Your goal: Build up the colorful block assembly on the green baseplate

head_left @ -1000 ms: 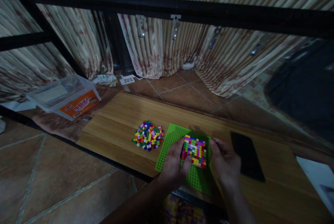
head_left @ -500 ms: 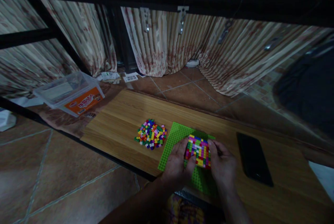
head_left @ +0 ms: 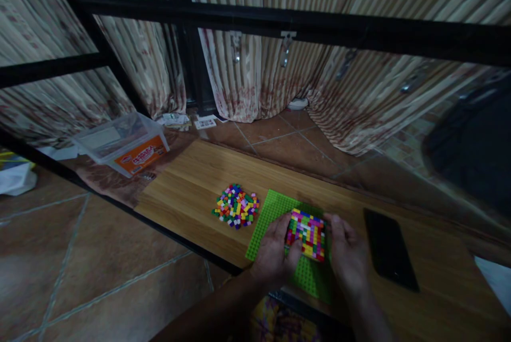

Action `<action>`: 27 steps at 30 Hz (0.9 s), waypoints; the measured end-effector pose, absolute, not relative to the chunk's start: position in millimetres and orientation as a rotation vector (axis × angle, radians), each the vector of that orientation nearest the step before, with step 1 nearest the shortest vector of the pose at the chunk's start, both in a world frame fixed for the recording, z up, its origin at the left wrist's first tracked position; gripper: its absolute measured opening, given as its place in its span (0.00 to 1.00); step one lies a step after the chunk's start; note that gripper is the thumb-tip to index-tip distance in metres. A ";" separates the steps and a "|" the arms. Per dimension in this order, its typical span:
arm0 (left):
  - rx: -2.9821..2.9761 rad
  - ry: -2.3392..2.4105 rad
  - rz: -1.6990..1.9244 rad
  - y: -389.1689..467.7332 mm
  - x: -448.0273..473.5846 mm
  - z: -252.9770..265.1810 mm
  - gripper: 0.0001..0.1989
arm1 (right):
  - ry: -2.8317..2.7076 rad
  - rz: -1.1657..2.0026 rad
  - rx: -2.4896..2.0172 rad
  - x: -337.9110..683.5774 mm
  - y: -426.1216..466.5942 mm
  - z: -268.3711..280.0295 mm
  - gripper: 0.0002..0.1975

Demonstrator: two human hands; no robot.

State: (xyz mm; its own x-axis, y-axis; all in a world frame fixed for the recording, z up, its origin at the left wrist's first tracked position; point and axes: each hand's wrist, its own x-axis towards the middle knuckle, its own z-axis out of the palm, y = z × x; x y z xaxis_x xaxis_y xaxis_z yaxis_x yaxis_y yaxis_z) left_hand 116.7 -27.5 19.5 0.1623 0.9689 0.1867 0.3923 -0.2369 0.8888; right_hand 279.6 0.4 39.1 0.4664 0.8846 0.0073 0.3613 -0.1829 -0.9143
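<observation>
A block of multicoloured toy building bricks, joined in a tight rectangle, is over a green studded baseplate. My left hand grips the block's left side, its thumb along the near edge. Just right of the block is my right hand, fingers loosely bent and a narrow gap between most of the hand and the bricks. Whether a fingertip still touches the block's far right corner is hard to see. Left of the baseplate lies a pile of loose small bricks.
The wooden table carries a dark phone-like slab on the right. A clear plastic box with an orange label stands beyond its left end. A black metal bar crosses in front of striped curtains.
My right hand has moved slightly right, away from the brick block. My left hand keeps its hold. The whole view has shifted a little.
</observation>
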 end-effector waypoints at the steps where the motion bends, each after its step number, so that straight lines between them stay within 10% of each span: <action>1: 1.737 1.306 1.056 -27.8 116.8 18.9 0.28 | -1.048 0.663 -1.762 280.3 2.4 43.0 0.28; 27: 1.700 1.241 1.074 -26.3 117.2 23.3 0.30 | -2.323 0.155 -2.080 231.5 91.4 53.4 0.30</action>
State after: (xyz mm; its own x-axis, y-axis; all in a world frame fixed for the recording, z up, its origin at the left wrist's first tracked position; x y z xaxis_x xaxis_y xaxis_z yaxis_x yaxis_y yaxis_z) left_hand 117.2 -26.3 23.3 0.1738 0.9660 0.1912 0.3278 -0.2399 0.9138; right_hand 231.5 91.4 53.4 -0.1120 0.9924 -0.0516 0.9904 0.1072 -0.0873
